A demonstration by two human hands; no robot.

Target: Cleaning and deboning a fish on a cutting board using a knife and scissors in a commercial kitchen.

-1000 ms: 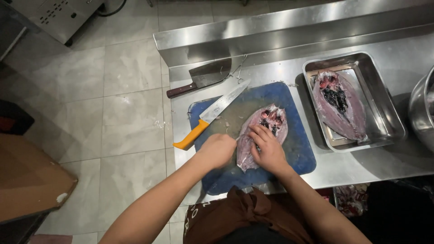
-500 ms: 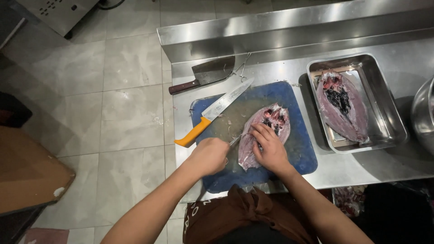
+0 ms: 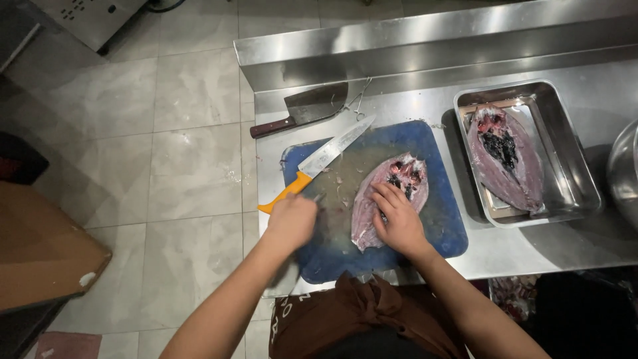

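A split-open fish (image 3: 365,213), pinkish with dark innards at its far end, lies on a blue cutting board (image 3: 435,223). My right hand (image 3: 397,223) rests flat on the fish, fingers spread over its middle. My left hand (image 3: 292,219) is closed around a small thin metal tool (image 3: 319,197) whose tip pokes out over the board's left part, just beside the orange handle of a long knife (image 3: 323,159). The tool's kind is too small to tell.
A cleaver (image 3: 302,112) with a dark wooden handle and small metal tongs (image 3: 359,101) lie behind the board on the steel counter (image 3: 412,100). A steel tray (image 3: 565,193) at right holds another split fish (image 3: 502,156). A metal bowl (image 3: 625,173) sits at the right edge. Tiled floor lies left.
My left hand has pulled the small tool away from the fish's left edge, leftward to beside the knife handle. My right hand has stayed on the fish.
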